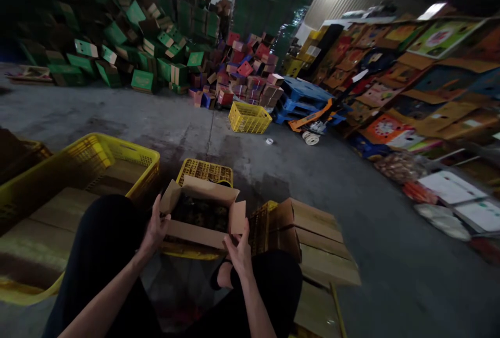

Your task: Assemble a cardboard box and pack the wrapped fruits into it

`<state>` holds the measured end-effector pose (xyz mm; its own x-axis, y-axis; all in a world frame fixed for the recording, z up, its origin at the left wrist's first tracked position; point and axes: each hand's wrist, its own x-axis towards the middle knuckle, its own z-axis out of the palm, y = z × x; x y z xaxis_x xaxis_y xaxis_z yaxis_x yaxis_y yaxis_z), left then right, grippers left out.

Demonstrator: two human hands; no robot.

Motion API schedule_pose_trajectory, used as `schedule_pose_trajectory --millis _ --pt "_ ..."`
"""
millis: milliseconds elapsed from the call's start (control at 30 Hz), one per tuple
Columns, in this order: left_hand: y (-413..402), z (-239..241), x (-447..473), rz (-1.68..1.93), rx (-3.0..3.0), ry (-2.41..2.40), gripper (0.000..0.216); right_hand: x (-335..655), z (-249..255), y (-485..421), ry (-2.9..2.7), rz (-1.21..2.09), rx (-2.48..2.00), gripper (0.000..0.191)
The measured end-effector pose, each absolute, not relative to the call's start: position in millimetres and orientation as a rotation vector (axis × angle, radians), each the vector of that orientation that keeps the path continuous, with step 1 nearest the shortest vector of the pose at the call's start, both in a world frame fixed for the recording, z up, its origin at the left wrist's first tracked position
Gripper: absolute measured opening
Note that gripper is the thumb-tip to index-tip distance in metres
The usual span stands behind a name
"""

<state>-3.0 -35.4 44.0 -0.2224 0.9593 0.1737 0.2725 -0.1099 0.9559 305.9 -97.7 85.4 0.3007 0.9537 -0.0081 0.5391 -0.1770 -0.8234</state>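
both hands [156, 228] [239, 252] grip open box [203, 213] edges.

Both hands grip an open box [203, 217] of dark contents that are too dim to make out. The left hand [156, 226] holds its left flap, the right hand [239, 250] its near right corner. The box sits on a yellow crate [205, 171]. Left of the box stands a large yellow bin [94, 158] lined with cardboard; right of it lie flattened cartons [316, 239]. Beyond the box, a small yellow basket [249, 117] stands before heaps of green boxes [136, 51].
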Motion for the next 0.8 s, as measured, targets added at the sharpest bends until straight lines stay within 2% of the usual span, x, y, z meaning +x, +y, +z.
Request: schedule_pose_trajectory --millis 167,567,800 --pt "-35 42 0 1.391 1.365 1.535 0.067 303 87 -99 -1.411 0.603 -1.792 0.082" --pt "-32 32 0 1.4 1.38 1.516 0.068 301 84 -98 -1.463 0.529 -1.82 0.081" --pt "-30 26 -4 1.402 1.419 1.5 0.064 301 94 -96 -1.492 0.567 -1.771 0.073"
